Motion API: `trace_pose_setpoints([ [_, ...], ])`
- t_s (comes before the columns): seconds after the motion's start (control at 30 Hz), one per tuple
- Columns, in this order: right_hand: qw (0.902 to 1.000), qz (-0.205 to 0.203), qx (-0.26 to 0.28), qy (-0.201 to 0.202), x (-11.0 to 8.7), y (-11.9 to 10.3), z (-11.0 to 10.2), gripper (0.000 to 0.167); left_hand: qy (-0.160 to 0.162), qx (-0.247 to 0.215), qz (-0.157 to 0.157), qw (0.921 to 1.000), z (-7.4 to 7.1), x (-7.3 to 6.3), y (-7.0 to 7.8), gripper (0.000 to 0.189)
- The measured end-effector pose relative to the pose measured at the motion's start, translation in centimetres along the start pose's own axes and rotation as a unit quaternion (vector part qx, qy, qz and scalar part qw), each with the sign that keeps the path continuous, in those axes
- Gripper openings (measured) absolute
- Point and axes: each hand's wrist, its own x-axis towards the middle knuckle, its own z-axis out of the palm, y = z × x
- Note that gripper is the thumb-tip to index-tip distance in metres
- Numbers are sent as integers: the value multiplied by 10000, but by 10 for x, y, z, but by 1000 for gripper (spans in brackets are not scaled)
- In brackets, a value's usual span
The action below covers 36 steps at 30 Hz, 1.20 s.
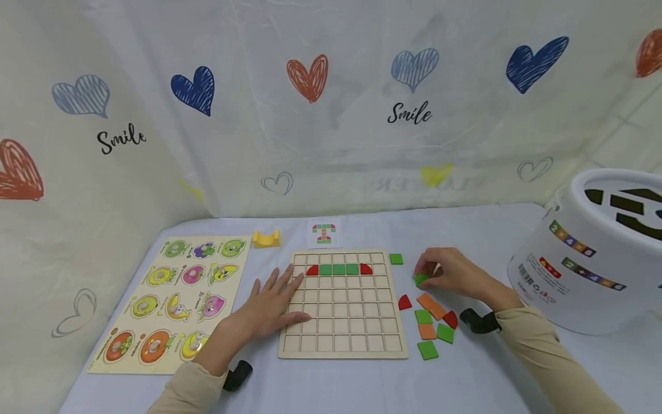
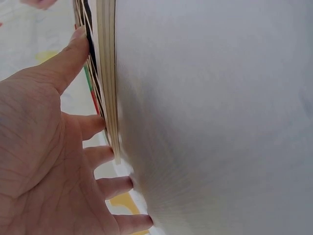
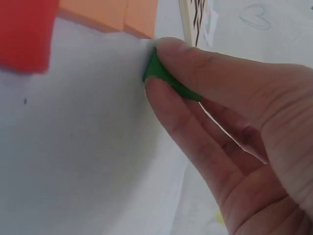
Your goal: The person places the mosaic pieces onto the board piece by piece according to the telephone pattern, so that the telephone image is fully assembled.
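Right hand (image 1: 455, 271): grip pinches green piece (image 1: 421, 280) near grid board (image 1: 343, 347). Left hand (image 1: 266, 310): grip spread, touching board's left edge.

My right fingers (image 3: 181, 120) cover part of the green tile (image 3: 157, 68), my left fingers (image 1: 281, 282) hide part of the board's (image 1: 341, 311) edge, the head view crops the bucket (image 1: 561, 247), and the right wrist view cuts off a red piece (image 3: 24, 34).

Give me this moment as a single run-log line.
right hand: pinches green piece | left hand: touches grid board | board: red and green pieces in one row
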Motion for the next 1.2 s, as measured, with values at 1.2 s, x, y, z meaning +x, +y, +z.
trace_pose_setpoints([
  [1.2,9931,-937,655,-266,55,-48,44,15,82,-177,113,9997,2,1,-2,92],
])
